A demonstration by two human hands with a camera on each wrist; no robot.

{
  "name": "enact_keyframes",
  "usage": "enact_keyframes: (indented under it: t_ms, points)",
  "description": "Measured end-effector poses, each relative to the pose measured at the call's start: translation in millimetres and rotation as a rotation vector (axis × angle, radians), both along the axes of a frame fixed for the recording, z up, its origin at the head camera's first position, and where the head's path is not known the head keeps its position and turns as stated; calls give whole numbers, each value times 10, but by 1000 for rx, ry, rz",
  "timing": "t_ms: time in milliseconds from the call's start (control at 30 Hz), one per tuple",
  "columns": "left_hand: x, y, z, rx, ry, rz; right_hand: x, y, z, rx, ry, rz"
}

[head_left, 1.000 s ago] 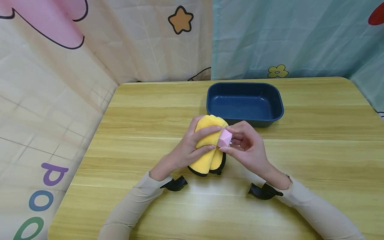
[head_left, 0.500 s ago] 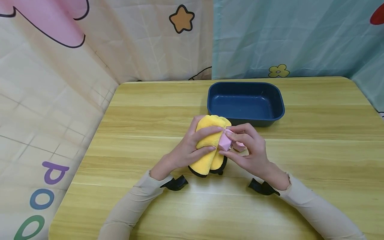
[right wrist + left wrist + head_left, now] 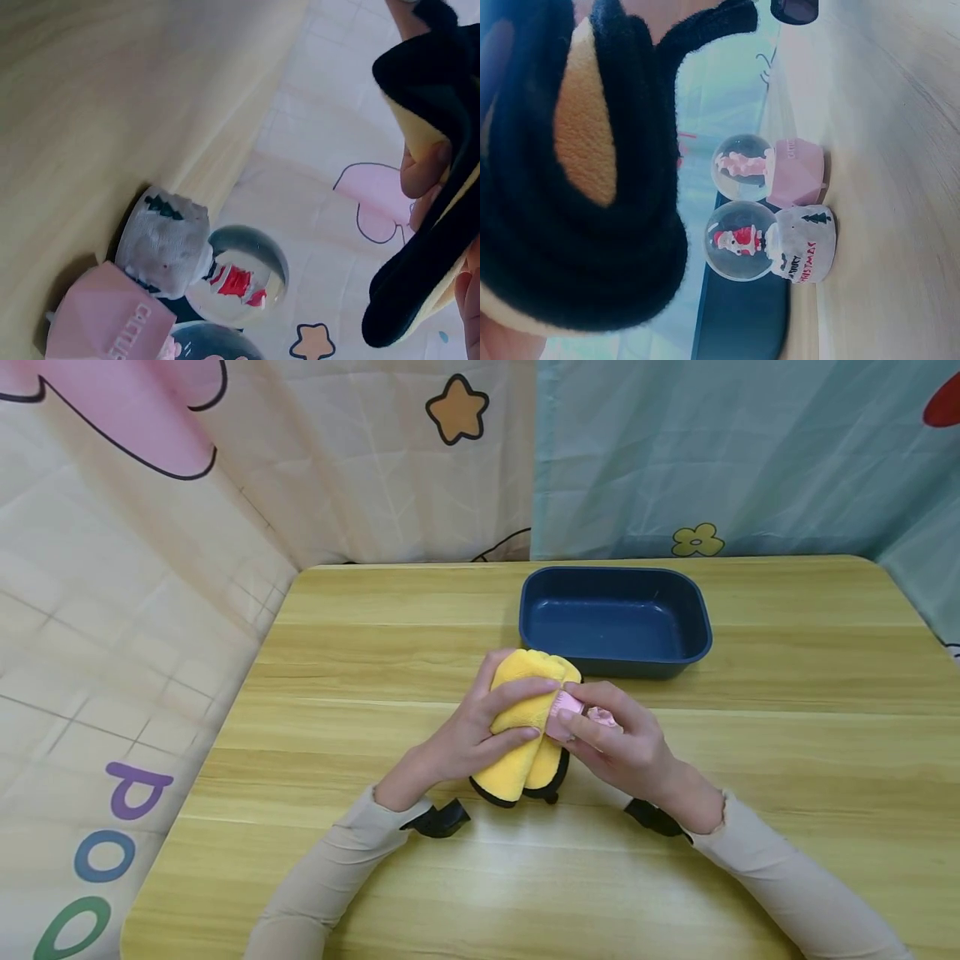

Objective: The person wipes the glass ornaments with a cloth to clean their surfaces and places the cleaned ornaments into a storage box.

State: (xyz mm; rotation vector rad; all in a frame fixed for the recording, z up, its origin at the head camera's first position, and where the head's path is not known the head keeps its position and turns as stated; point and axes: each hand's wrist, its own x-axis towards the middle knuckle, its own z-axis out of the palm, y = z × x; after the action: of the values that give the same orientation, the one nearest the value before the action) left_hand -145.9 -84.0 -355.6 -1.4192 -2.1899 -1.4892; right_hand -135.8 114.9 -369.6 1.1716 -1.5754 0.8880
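Block-and-cloth step: judged as working the pink block (image 3: 567, 702) against the yellow cloth (image 3: 510, 768).
Next move: calls, I judge, for a firm pinch and a steady cloth.
Left grip (image 3: 467, 735): curled round the cloth.
Right grip (image 3: 630, 747): pinches the block at the cloth's right side, facing the left grip.
Cloth: soft, fleecy, folded over; fuzzy black trim.
Block: angular; from where I stand the cloth hides the rest, perhaps a dome.
Cactus globe (image 3: 791, 172): clear dome, pink faceted base; upright, just beyond the right grip.
Christmas globe (image 3: 789, 241): clear dome, white textured base; beside the cactus globe.
Tray (image 3: 622, 667): smooth, dark blue, round-cornered; beyond both grips.
Worktop (image 3: 375, 677): pale wood grain, beneath both grips.
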Motion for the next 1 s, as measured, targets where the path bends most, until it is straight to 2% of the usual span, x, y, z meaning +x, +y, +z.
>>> enact_keyframes:
  t_ms: [233,500,667,1000]
  points:
    - [-5,-5,-4,0,-12,-4,-23,-18,44,20,50,9]
    - [-3,8,-1,-8,-3,17,-45,11,42,22,45,13]
    - [2,23,-9,-16,30,45,-61,38,6,3,6,48]
    - [14,33,-7,-22,74,69,-41,40,-25,-92,-143,156]
